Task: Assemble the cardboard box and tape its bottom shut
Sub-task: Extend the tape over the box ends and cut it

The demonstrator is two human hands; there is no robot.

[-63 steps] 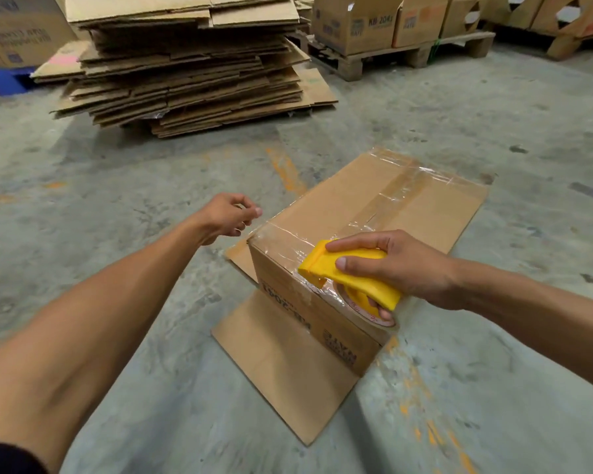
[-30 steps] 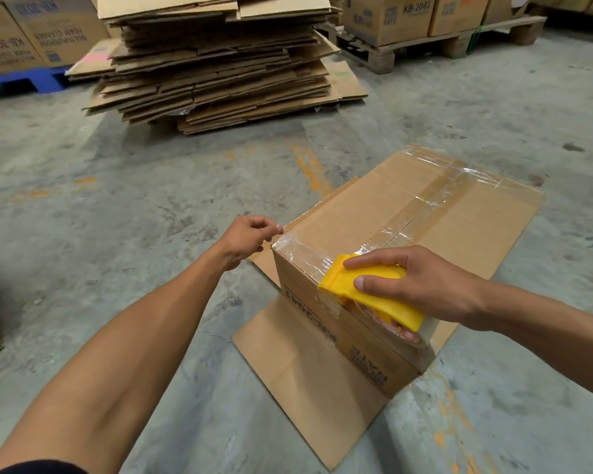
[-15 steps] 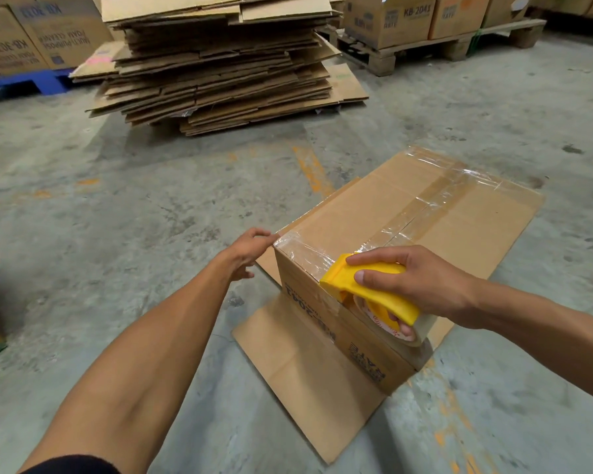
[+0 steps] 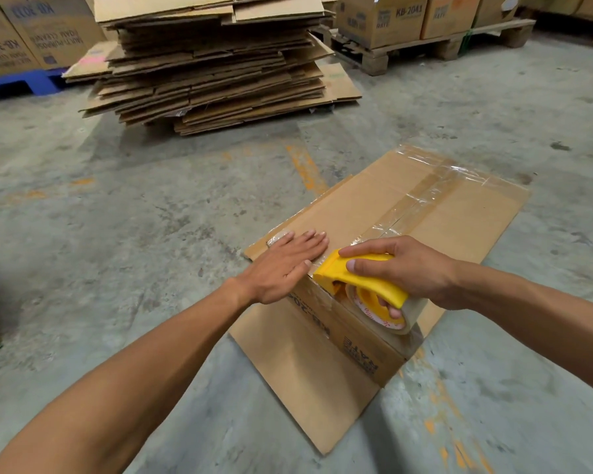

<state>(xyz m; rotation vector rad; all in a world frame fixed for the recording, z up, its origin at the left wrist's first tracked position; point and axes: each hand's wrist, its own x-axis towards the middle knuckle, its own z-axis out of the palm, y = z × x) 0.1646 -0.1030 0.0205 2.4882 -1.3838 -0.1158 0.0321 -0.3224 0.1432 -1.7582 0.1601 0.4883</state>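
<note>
The cardboard box [image 4: 374,217] stands on the floor [image 4: 151,217], with the left hand [image 4: 281,265] flat on its near top corner. The tape dispenser [image 4: 363,285] sits against the near top edge, just right of that hand, under the right hand [image 4: 408,268]. A stack of flattened cartons [image 4: 213,63] lies on the floor behind the box, to the left.

Right hand [image 4: 408,268] covers rear of yellow tape dispenser [image 4: 360,280]; its fingertips tucked inside roll core, only partly seen. Left hand [image 4: 281,265] lies flat over near-left corner of cardboard box [image 4: 425,213], hiding tape end there. Print on box's near side upside down, partly behind dispenser, can't read in full. Both arms cut off by bottom & side edges. Stack of flattened cartons [image 4: 213,63] cropped at top edge. Far boxes on pallet [image 4: 425,46] cropped too, labels too small.
</note>
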